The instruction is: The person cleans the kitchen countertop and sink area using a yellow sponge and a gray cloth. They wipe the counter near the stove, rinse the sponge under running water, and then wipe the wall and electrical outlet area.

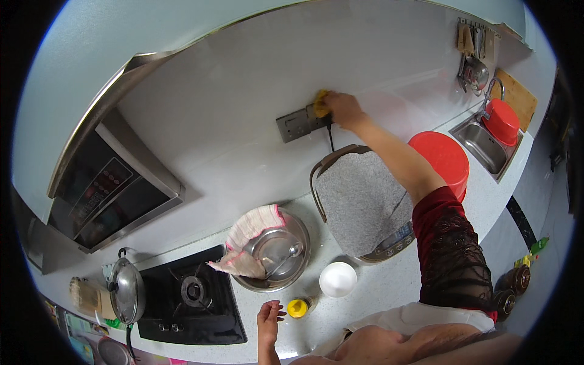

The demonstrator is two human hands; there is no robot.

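My right hand [346, 109] is stretched up to the wall, shut on a yellow wiping pad [321, 104]. The pad rests on the right end of a dark grey wall socket panel [293, 125], and a black power cord [331, 138] hangs below it. My left hand [270, 315] hovers empty over the counter's front edge, fingers slightly curled and apart. Just right of it stands a bottle with a yellow cap [297, 308]. A white bowl [338, 279] lies beyond that bottle. Beneath my right arm, a grey cloth [362, 200] covers a countertop appliance with buttons and a display [398, 239].
A steel basin [303, 255] holds a spoon, with a pink-edged cloth [255, 223] over its rim. Left are a gas hob [191, 296] and lidded pan [127, 289], under a range hood [114, 182]. Right are a red tub [440, 157] and a sink [486, 143] with a red basin [502, 121].
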